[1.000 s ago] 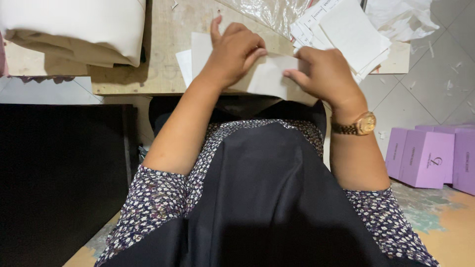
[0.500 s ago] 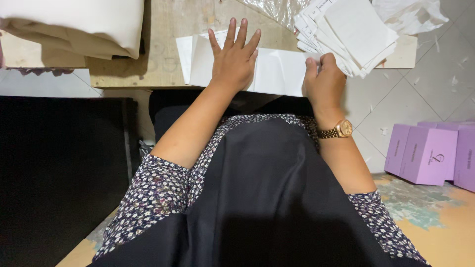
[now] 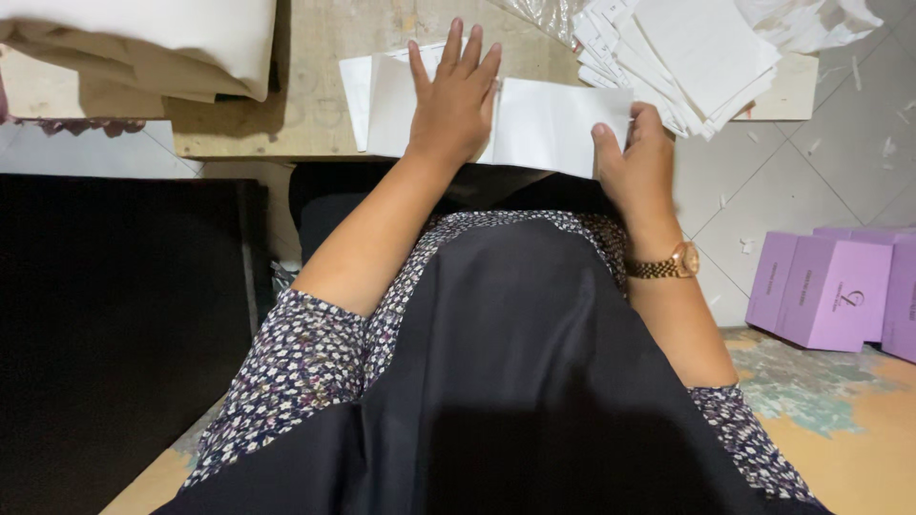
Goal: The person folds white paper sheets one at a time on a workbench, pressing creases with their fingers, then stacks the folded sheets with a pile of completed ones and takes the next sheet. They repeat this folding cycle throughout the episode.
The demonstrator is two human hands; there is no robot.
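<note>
The left hand lies flat and open, fingers spread, pressing on a white card sheet on the wooden board. The right hand pinches the sheet's right near corner, thumb on top. Just beyond the right hand a stack of white cards crowds the board's far edge. Bare board opens left of the left hand, up to folded cloth. Purple boxes sit well right on the floor

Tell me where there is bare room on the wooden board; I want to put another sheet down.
The widest free patch of the wooden board lies between the folded cloth and the white sheet under the left hand. The right end is crowded: the right hand and the paper stack fill it.
</note>
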